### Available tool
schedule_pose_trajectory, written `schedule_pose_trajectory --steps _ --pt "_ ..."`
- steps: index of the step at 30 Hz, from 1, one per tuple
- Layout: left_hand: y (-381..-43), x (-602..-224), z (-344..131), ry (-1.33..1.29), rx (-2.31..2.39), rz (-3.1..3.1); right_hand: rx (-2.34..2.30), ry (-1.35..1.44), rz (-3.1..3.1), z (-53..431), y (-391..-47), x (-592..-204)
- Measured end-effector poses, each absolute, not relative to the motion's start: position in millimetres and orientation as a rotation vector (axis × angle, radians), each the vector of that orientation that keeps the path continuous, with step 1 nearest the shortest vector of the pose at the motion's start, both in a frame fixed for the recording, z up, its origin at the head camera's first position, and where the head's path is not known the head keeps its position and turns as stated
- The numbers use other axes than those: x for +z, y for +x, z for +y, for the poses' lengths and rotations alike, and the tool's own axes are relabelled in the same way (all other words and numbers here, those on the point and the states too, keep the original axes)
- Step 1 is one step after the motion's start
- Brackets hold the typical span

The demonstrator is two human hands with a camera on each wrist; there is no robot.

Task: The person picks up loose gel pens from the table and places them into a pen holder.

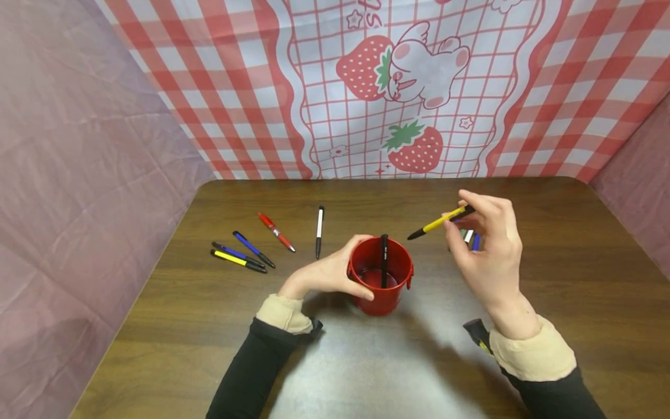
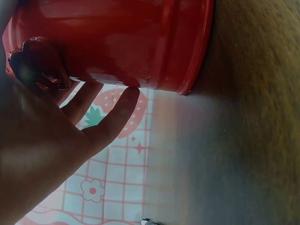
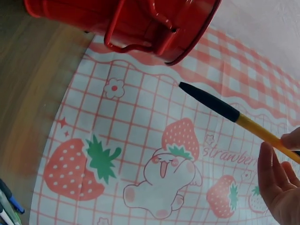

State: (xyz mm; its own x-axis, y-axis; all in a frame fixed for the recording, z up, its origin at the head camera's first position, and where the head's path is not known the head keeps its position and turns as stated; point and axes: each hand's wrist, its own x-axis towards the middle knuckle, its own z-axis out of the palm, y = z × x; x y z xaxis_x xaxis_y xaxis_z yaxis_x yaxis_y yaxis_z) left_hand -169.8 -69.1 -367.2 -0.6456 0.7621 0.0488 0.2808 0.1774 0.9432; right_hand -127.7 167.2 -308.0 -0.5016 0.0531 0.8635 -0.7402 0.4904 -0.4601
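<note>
A small red metal bucket [image 1: 380, 304] stands on the table, and my left hand [image 1: 335, 273] grips it round its left side, thumb at the front. One black pen [image 1: 384, 262] leans upright inside. To the right of the bucket, my right hand [image 1: 489, 250] pinches a yellow pen [image 1: 437, 223] with black ends between thumb and fingers. That pen slants, its black tip pointing down and left toward the bucket's rim. In the right wrist view, the tip of the pen [image 3: 211, 103] shows apart from the bucket [image 3: 140, 28] and its side handle.
On the left lie a yellow pen [image 1: 238, 260], two blue pens [image 1: 253, 249], a red pen [image 1: 276, 232] and a white pen [image 1: 319, 231]. Partly hidden behind my right hand are white and blue pens [image 1: 476, 241]. A strawberry-print cloth [image 1: 324, 87] hangs at the table's back edge.
</note>
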Motion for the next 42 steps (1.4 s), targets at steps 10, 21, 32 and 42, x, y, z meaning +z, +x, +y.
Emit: schedule_pose_trajectory --steps 10,21,32,42 --pt "-179 -387 -68 0.996 1.467 2.052 1.291 0.694 -1.693 153 -120 -302" --pt "-184 -394 -70 1.015 1.458 2.062 1.303 0.776 -1.797 146 -119 -305" --pt "-185 -392 -70 1.009 1.421 2.097 1.172 0.757 -2.009 152 -133 -330" --pt "-173 -371 -70 0.994 1.427 2.080 1.042 0.711 -2.180 150 -136 -347"
